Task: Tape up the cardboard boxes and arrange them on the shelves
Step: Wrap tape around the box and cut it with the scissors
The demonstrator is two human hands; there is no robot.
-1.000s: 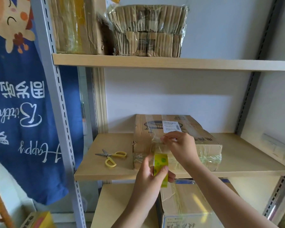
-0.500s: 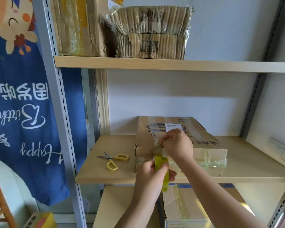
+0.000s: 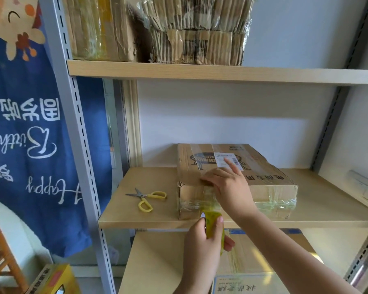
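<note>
A: Cardboard box [image 3: 263,177] sits mid-shelf [image 3: 157,221], front edge. Our right hand [image 3: 229,187] presses flat, fingers straight, on the strip.

B: Left hand [image 3: 202,245] grips the tape roll [image 3: 214,227]. We should pull taut, smooth over the corner.

Flat brown cardboard box [image 3: 261,177] sits on the middle shelf [image 3: 319,211], white label on top, clear tape across its lid and front. Small yellow tape roll [image 3: 213,224] is just in front, strip stuck to the box.
</note>
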